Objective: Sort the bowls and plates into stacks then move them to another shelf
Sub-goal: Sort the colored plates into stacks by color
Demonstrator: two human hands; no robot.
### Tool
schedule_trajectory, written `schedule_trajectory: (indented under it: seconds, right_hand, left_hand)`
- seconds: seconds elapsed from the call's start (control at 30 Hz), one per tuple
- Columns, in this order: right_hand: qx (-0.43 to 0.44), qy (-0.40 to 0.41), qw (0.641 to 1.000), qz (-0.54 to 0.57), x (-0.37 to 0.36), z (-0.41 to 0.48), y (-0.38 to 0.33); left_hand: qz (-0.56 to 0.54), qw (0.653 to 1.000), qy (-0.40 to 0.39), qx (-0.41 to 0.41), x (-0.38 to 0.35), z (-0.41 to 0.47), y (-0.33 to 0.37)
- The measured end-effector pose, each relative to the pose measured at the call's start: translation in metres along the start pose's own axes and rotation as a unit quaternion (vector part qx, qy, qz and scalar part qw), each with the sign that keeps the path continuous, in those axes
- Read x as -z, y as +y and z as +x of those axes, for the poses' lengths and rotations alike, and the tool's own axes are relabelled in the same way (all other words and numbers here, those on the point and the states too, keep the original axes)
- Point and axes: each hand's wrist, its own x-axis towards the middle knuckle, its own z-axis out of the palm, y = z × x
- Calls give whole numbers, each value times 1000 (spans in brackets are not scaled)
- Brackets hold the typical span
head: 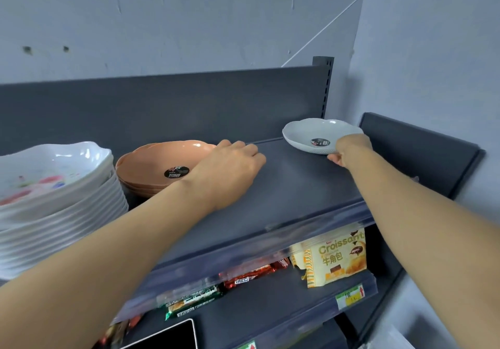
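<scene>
Below the top shelf, nearest to us, a lower shelf (270,305) carries packaged snacks: a yellow croissant bag (335,259) at the right, red wrappers (251,274) in the middle and green wrappers (189,301) to the left. A dark flat device with a pale edge (167,335) lies at the bottom edge of view. A price tag with a red arrow (350,296) sits on the clear front rail of that shelf.

Both our forearms reach up and forward over the dark grey top shelf (297,186). At the left edge of this shelf stands a tall stack of white scalloped bowls (54,200); the uppermost bowl shows a coloured floral print inside. Just beside it, to the right, sits a short stack of orange plates (159,167) with a round black label on the top plate.

Our left hand (227,170) rests knuckles-up at the right rim of the orange plates, fingers curled loosely; we cannot tell whether it grips the rim or only touches it. Bare shelf surface separates the two hands.

Our right hand (349,148) is clamped on the near rim of a single pale grey dish (316,132), thumb on top and fingertips visible beneath. The dish, which also bears a black label, sits tilted at the far right corner of the shelf, well apart from the orange stack.

Behind the shelf rise a dark back panel (162,105), a slotted upright post (326,83) and the pale wall (189,18).
</scene>
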Motion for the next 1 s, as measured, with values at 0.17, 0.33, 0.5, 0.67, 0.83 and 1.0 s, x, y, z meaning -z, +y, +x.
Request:
schedule_trajectory:
  seconds: [0.17,0.33,0.5,0.67,0.83,1.0]
  right_hand:
    - [100,-47,994,12,-26,-49,-25]
    - [223,-94,970,-8,-64,-130,-59]
    - [295,-166,940,-39,-114,-222,-67]
    - [323,-244,912,-63,-178,-309,-53]
    - [320,-323,887,-85,-243,-388,-27]
    - [293,-374,871,-126,-296,-448,9]
  left_hand:
    - [1,999,31,32,23,-10,-10]
    - [13,988,111,108,59,-42,-48]
    - [37,973,110,201,87,-113,-109]
    - [56,957,75,274,96,-201,-153]
    - [59,936,45,343,100,-287,-189]
    - [72,913,-1,402,96,-358,-216]
